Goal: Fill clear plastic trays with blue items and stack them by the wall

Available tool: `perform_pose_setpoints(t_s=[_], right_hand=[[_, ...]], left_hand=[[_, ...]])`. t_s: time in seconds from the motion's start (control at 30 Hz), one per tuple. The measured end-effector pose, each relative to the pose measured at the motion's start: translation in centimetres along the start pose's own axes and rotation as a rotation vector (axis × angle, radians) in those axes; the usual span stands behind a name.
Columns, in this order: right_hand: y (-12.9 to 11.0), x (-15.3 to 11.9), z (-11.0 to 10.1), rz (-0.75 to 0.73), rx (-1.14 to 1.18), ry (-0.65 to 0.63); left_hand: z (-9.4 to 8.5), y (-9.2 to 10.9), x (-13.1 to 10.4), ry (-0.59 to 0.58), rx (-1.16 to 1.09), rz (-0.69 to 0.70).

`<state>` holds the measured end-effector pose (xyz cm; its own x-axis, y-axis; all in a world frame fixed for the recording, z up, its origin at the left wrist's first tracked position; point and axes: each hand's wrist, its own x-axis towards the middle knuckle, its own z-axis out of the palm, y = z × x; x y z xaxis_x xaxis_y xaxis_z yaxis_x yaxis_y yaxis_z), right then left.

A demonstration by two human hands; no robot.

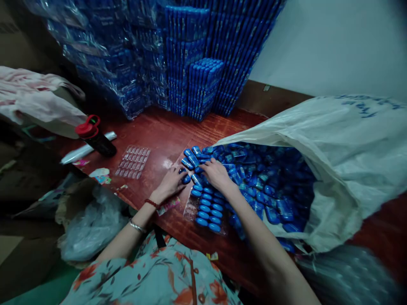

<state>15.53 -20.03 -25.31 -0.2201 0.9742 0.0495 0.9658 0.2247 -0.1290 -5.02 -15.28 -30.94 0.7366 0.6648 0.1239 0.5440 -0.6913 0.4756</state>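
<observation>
My left hand point(173, 183) curls its fingers round small, glossy blue containers point(185, 179) at the edge of a loose pile on the red table. Just to the right, my right hand point(216, 173) reaches over the pile, its bent fingertips on another blue container point(198, 169); the palm side is hidden. Between and below the hands lies a clear plastic tray point(190, 212), with blue containers point(205, 209) standing in rows in part of it. Several loose blue containers point(190, 156) lie beyond my fingers.
A white sack point(346, 169) spills blue containers on the right. Stacks of filled blue packs point(203, 89) stand at the back. To the left are a clear moulded tray point(133, 162), a black bottle with red lid point(103, 144) and a plastic roll point(78, 153).
</observation>
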Motion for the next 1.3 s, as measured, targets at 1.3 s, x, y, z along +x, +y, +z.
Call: perform_pose_setpoints(t_s=[1.3], right_hand=[[-2.5,-17.0,2.3,0.232,0.059,-0.025]], left_hand=[[1.5,4.1,-6.0,-0.033,0.142,0.355]])
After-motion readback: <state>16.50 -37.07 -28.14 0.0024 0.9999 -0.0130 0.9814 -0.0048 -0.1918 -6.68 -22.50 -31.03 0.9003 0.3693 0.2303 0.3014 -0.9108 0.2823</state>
